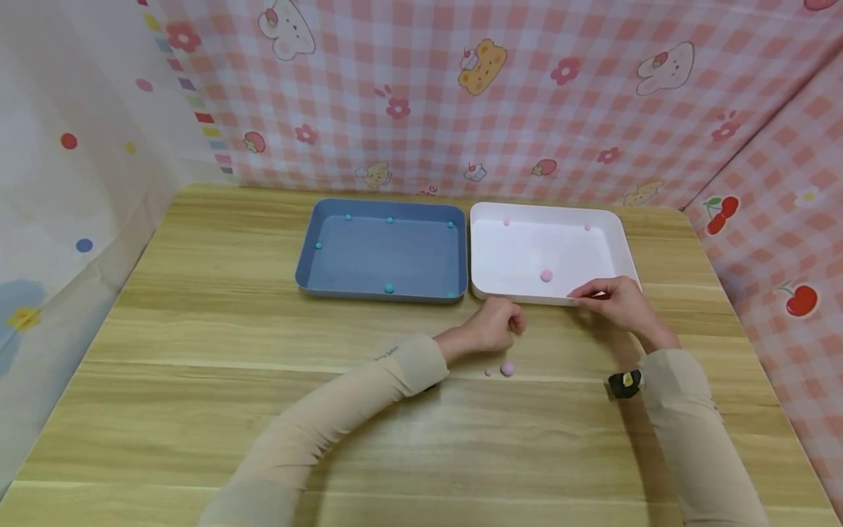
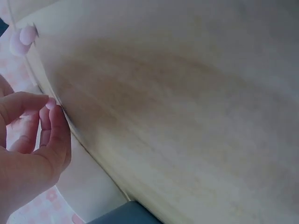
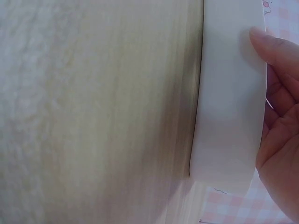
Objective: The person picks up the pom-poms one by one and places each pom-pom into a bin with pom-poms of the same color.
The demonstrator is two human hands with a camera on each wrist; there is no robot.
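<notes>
The head view looks forward-down across the tabletop (image 1: 197, 351). Both wrist views sit close — sharing the white tray (image 3: 229, 93).

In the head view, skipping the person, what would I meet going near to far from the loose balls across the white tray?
Two loose round pink balls, the near wall of the white rectangular tray, a round pink ball inside it, two smaller pink balls, pink-and-white checked fabric.
</notes>
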